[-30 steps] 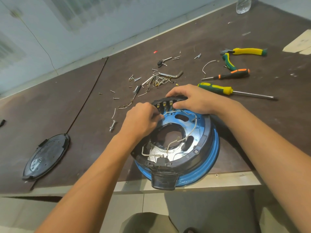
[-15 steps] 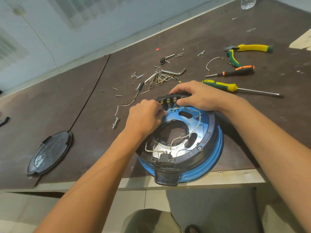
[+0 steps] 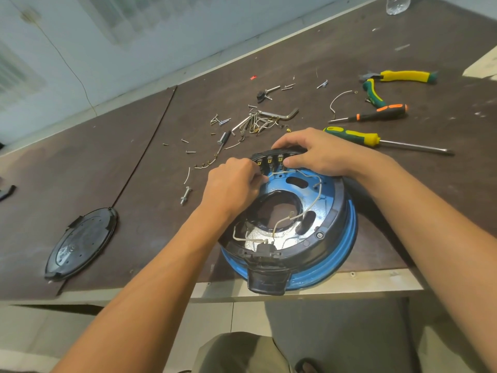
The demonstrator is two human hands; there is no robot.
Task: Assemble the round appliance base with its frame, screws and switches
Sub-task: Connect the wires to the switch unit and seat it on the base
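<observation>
The round blue appliance base lies at the table's near edge with its black frame fitted on top and white wires crossing its metal plate. A row of switches sits at the frame's far rim. My left hand is curled at the left end of that row, fingertips pinching a white wire by the switch terminals. My right hand grips the far rim of the frame beside the switches, thumb on the inside. Loose screws are scattered beyond the base.
A black round cover lies at the left. A bolt and a pile of metal parts lie behind the base. Two screwdrivers and yellow-green pliers lie at the right. A clear bottle stands far back.
Both hands stay on the switch end of the frame. My left hand's fingers have shifted slightly along the wire; the view has drifted a little.
</observation>
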